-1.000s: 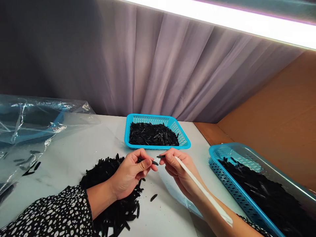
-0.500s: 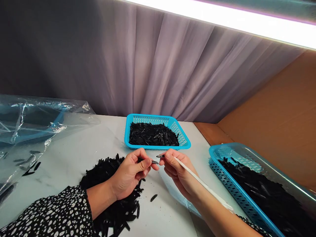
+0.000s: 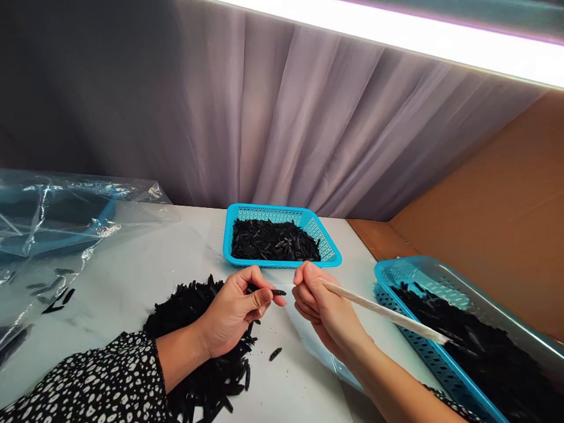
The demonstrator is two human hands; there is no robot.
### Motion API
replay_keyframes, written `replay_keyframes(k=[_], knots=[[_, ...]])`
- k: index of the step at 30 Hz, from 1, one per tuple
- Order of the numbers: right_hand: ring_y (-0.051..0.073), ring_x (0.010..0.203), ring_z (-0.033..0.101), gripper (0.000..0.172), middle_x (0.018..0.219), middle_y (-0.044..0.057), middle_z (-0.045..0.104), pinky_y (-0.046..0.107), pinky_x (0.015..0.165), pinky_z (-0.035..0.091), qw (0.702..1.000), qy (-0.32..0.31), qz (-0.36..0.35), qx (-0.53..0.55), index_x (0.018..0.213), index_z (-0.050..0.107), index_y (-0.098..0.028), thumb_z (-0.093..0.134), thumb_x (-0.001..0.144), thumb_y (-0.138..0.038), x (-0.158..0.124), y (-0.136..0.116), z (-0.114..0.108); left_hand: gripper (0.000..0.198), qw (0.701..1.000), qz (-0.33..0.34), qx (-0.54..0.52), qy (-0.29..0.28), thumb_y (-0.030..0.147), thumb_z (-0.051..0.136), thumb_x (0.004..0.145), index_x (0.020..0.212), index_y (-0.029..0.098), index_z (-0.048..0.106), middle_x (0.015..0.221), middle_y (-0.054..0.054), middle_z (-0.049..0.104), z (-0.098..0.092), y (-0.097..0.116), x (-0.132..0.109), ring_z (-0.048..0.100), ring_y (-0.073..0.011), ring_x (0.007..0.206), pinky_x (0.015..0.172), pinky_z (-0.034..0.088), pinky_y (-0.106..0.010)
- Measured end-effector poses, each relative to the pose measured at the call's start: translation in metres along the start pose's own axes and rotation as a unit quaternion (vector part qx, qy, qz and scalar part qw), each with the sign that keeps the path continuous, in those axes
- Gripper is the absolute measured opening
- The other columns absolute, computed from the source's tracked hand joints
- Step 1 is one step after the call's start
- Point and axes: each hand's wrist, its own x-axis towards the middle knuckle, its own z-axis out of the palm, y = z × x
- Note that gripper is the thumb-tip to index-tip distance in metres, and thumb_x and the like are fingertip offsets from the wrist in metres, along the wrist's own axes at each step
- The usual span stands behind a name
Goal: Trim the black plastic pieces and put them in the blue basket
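Fingers point(image 3: 259, 298) of the left hand point(image 3: 229, 317) are pinched on a slim black plastic piece point(image 3: 277, 292), which is held just in front of the small blue basket point(image 3: 328, 258) with its tip left bare toward the right hand point(image 3: 319, 305). A thin white stick point(image 3: 388, 314) is gripped by the curled right fingers, also in front of that basket. For clean work, the piece is best kept level and steady, and the stick's hidden front end met squarely.

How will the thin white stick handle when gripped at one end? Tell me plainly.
The white stick probably is stiff: it juts straight from the right hand without drooping. Likely light, since a pinch alone carries it. Slim and seemingly round, it may roll if laid on the table.
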Motion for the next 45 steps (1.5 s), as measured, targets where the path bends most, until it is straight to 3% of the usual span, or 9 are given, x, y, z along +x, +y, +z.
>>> replay_keyframes(k=[6,10,15,18,21,28,32,36,45], knots=[[0.006,0.047,0.024,0.037,0.062,-0.005,0.050,0.023,0.043,0.014,0.996,-0.021,-0.039,-0.073,0.085,0.067,-0.017,0.074,0.080,-0.054,-0.0026,0.0054,0.0003,0.043,1.000,0.010,0.002,0.001,0.042,0.090,0.064,0.068,0.017,0.055,0.066,-0.003,0.072,0.0009,0.0001,-0.0018,0.036,-0.0051,0.049,0.050,0.019,-0.022],[0.008,0.048,0.022,0.041,0.052,-0.008,0.037,0.025,0.045,0.016,0.991,-0.029,-0.046,-0.119,0.082,0.070,-0.017,0.072,0.080,-0.057,-0.0006,0.0063,-0.0030,0.041,1.000,0.019,0.013,0.002,0.040,0.088,0.067,0.068,0.017,0.054,0.067,-0.003,0.072,0.0011,-0.0002,-0.0027,0.035,-0.0054,0.050,0.050,0.019,-0.022],[0.013,0.054,0.045,0.033,0.062,0.001,0.064,0.028,0.054,0.037,0.974,-0.019,-0.083,-0.208,0.070,0.073,-0.020,0.079,0.073,-0.052,-0.0035,0.0006,0.0020,0.035,0.998,0.025,0.051,0.014,0.038,0.083,0.072,0.071,0.017,0.055,0.067,-0.001,0.068,0.0030,0.0017,-0.0031,0.037,-0.0065,0.054,0.051,0.022,-0.022],[0.017,0.058,0.053,0.026,0.061,0.002,0.066,0.031,0.060,0.043,0.951,-0.006,-0.159,-0.267,0.067,0.074,-0.023,0.078,0.077,-0.047,-0.0075,0.0003,0.0053,0.032,0.995,0.018,0.094,0.018,0.037,0.082,0.074,0.072,0.017,0.057,0.064,0.001,0.065,0.0056,0.0028,-0.0043,0.038,-0.0069,0.055,0.052,0.024,-0.022],[0.018,0.057,0.054,0.022,0.061,0.002,0.067,0.032,0.060,0.043,0.932,-0.004,-0.204,-0.298,0.067,0.074,-0.024,0.075,0.081,-0.041,-0.0097,0.0034,0.0056,0.038,0.995,0.017,0.100,0.009,0.043,0.081,0.073,0.070,0.018,0.053,0.062,0.001,0.063,0.0080,0.0018,-0.0055,0.037,-0.0068,0.052,0.051,0.022,-0.023],[0.012,0.052,0.039,0.030,0.054,-0.003,0.055,0.028,0.054,0.033,0.981,0.033,-0.104,-0.158,0.065,0.071,-0.021,0.081,0.073,-0.048,-0.0045,0.0073,0.0022,0.034,0.996,0.010,0.070,0.046,0.050,0.067,0.085,0.078,0.017,0.057,0.063,0.000,0.063,0.0066,0.0011,-0.0037,0.036,-0.0064,0.050,0.052,0.021,-0.023],[0.009,0.050,0.023,0.035,0.048,-0.007,0.039,0.027,0.050,0.019,0.987,0.044,-0.078,-0.130,0.068,0.075,-0.019,0.082,0.068,-0.053,-0.0025,0.0057,0.0015,0.015,0.997,-0.032,0.046,0.056,0.031,0.064,0.083,0.087,0.017,0.061,0.068,0.000,0.061,0.0065,0.0024,-0.0010,0.043,-0.0087,0.057,0.051,0.022,-0.023],[0.010,0.052,0.022,0.035,0.050,-0.007,0.036,0.028,0.050,0.015,0.990,0.071,-0.064,-0.108,0.074,0.077,-0.019,0.084,0.065,-0.052,-0.0018,0.0036,0.0019,0.016,0.997,-0.050,0.052,0.040,0.016,0.065,0.075,0.091,0.016,0.063,0.086,-0.004,0.066,0.0090,-0.0013,-0.0001,0.049,-0.0095,0.065,0.057,0.029,-0.024],[0.010,0.052,0.023,0.031,0.051,-0.007,0.034,0.028,0.049,0.016,0.988,0.062,-0.088,-0.108,0.078,0.078,-0.021,0.083,0.068,-0.049,-0.0037,0.0020,0.0007,0.031,0.998,-0.034,0.043,0.012,0.038,0.085,0.070,0.079,0.015,0.065,0.072,0.000,0.062,0.0020,-0.0037,0.0005,0.044,-0.0064,0.054,0.050,0.023,-0.023]])
